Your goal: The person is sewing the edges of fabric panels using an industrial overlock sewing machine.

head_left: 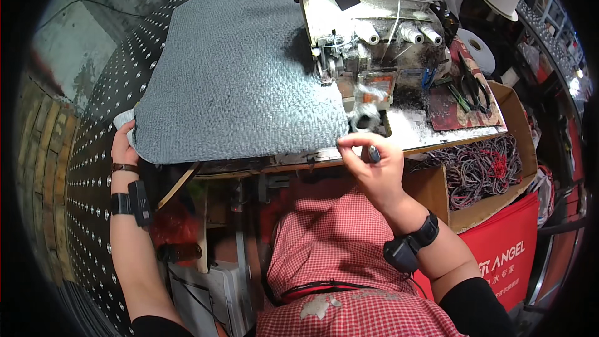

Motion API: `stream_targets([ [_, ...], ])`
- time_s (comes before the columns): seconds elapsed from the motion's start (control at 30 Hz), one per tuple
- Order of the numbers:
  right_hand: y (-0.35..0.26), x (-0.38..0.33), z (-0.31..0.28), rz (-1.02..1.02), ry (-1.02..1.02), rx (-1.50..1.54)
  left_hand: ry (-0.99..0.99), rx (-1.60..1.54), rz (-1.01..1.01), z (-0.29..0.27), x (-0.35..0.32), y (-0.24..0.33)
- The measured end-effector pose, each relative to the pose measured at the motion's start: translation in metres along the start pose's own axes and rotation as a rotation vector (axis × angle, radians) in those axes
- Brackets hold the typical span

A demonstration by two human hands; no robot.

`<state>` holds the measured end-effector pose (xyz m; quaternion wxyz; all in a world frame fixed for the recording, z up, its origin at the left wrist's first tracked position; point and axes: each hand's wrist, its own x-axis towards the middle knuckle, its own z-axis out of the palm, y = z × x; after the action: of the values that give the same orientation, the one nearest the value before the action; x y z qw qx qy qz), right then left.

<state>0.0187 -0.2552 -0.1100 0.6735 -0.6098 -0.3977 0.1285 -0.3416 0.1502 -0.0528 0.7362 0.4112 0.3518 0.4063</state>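
Observation:
A large grey-blue textured mat [231, 81] with rounded corners lies on the sewing table, its right edge at the needle area of an overlock sewing machine [399, 56]. My left hand [124, 145] grips the mat's near left corner, where a bit of pale underside shows; the fingers are partly hidden beneath. At the near right corner, thumb and forefinger of my right hand [377, 165] pinch the edge. A small dark tool with a rounded end [373, 154] pokes out of that same fist; its kind is hidden.
Scissors [477, 90] and green-handled snips [458, 97] lie on a red board [446, 118] right of the machine. Behind stands a white thread cone [477, 50]. Below, a cardboard box [521, 115] holds tangled trimmings [477, 175]. A studded dark panel [93, 150] borders the left.

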Motion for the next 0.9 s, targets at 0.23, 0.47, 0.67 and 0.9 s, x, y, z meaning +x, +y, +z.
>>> stream_targets([
  [0.23, 0.017, 0.044, 0.017, -0.098, 0.125, -0.150, 0.103, 0.104, -0.032, 0.011, 0.071, 0.003],
  [0.47, 0.011, 0.048, 0.023, -0.178, 0.141, -0.519, 0.216, 0.191, 0.102, 0.005, 0.125, 0.016],
  [0.67, -0.014, 0.031, 0.027, -0.163, -0.027, -0.397, 0.259, 0.288, 0.466, 0.033, 0.044, 0.002],
  [0.9, -0.105, -0.020, 0.104, -0.859, -0.481, -0.234, 0.250, 0.842, 0.882, 0.136, -0.268, -0.115],
])
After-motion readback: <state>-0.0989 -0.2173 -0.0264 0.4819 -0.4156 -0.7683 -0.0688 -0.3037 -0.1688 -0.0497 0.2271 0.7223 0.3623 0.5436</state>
